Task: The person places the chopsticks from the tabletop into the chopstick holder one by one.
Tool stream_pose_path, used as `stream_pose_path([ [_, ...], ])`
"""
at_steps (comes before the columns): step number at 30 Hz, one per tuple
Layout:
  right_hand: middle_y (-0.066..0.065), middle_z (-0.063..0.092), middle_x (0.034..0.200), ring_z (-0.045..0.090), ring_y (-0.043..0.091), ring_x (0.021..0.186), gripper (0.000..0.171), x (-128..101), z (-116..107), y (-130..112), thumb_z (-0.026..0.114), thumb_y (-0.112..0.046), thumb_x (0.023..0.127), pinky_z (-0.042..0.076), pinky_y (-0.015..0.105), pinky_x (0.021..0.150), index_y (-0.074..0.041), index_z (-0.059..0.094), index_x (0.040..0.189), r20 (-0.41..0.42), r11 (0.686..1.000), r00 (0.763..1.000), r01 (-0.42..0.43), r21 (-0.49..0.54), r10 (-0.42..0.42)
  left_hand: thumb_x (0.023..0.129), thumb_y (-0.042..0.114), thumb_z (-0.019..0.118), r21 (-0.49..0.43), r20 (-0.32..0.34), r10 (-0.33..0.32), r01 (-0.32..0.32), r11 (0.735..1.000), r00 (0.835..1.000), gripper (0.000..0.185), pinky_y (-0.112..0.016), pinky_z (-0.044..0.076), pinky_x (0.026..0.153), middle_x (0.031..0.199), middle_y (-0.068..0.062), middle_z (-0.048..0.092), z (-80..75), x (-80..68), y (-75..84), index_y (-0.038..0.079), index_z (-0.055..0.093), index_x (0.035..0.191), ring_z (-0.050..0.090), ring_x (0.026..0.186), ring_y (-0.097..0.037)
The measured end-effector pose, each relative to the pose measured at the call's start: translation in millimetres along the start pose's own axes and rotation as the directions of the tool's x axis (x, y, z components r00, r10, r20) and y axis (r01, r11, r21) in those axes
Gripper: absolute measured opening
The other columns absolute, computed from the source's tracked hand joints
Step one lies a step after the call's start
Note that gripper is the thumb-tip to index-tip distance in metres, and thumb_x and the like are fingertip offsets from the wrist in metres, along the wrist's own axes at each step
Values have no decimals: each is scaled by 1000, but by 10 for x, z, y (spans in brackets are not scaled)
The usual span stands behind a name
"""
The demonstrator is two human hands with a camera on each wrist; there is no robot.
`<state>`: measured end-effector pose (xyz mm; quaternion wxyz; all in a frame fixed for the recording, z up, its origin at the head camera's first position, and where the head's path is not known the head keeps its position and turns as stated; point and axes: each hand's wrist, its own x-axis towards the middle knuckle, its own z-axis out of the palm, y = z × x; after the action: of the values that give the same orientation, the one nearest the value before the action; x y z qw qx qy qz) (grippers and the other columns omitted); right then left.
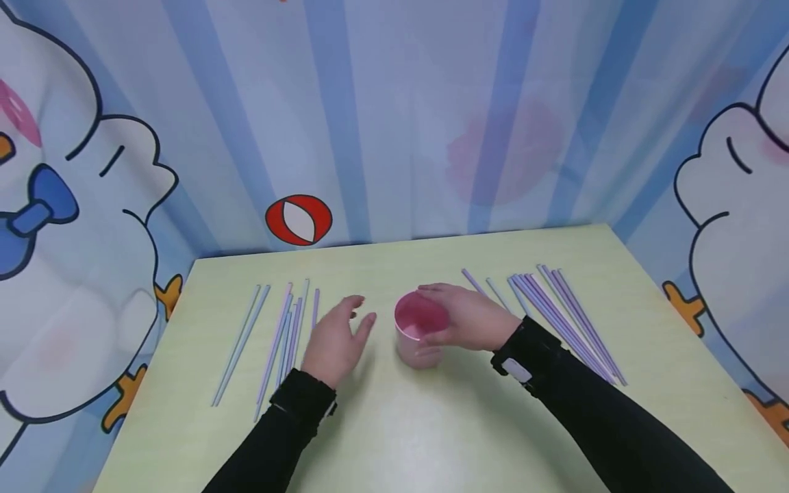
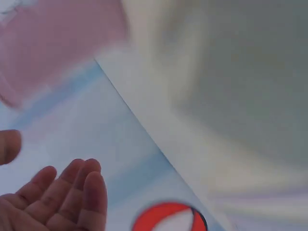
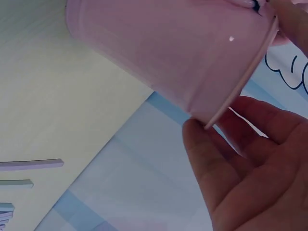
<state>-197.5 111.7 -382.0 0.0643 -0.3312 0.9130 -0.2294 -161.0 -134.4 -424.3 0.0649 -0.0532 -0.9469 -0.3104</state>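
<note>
gripping the pink cup (image 1: 421,329) rim, right hand (image 1: 470,318); left hand (image 1: 335,339) spread beside it.

Long black sleeves; a black band with what looks like a white patch (image 1: 516,370) on the right wrist.

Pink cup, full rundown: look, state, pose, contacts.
The pink plastic cup is round, with a thin rolled rim and slightly tapered wall; smooth, matte, nothing visible inside. It stands upright, mouth up, on the pale green table, midway between two groups of straws. The right hand grips it from the side at the rim, fingers curled around. The left hand hovers beside it, apart.
</note>
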Motion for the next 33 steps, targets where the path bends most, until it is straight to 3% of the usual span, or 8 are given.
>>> stream_pose_path([
  [4,10,51,136,53,27,118,82,28,-42,-40,85,-39,74,50,41,92,-7,50,141,26,999,999,-25,-25,25,97,21,59,177,-23,-91,93,980,996,37,-45,52,80,109,-17,66,-224,203,-328,-2,57,126,64,95,-31],
  [7,9,50,132,54,25,114,83,51,-58,-32,86,-35,74,51,38,89,-7,49,142,53,999,997,-49,-13,49,95,12,59,290,32,-135,120,949,990,27,-47,52,72,93,-19,67,-331,318,-510,-7,60,114,65,82,-35],
  [10,6,49,130,54,23,112,83,78,-58,-34,87,-33,73,51,35,88,-8,48,143,88,997,993,-77,5,76,94,7,58,344,84,-166,127,930,983,20,-49,52,68,82,-19,63,-350,384,-630,-10,59,104,64,77,-37],
  [15,4,49,129,53,21,111,84,125,-77,-71,87,-34,73,51,33,87,-9,48,143,118,995,988,-94,-27,97,94,7,57,364,69,-181,144,920,981,19,-51,52,69,82,-21,64,-280,440,-670,-10,56,104,64,77,-40],
  [21,4,49,128,53,21,110,83,127,-109,-68,87,-31,72,52,32,85,-9,49,143,121,992,985,-125,-16,126,103,7,40,395,26,-196,170,903,980,24,-52,53,69,80,-24,64,-156,487,-615,-10,56,106,64,77,-41],
  [26,5,49,128,53,23,111,84,120,-96,-49,88,-29,71,52,33,84,-9,49,142,115,990,985,-136,35,131,102,5,40,382,38,-216,185,905,976,23,-51,53,70,81,-23,64,-111,510,-681,-11,56,105,65,79,-40],
  [33,3,49,130,51,22,113,86,136,-75,-45,89,-34,70,52,32,84,-10,49,143,111,991,985,-136,12,134,98,4,47,345,58,-221,188,920,974,23,-52,52,70,79,-24,63,-91,561,-783,-13,48,113,65,76,-40],
])
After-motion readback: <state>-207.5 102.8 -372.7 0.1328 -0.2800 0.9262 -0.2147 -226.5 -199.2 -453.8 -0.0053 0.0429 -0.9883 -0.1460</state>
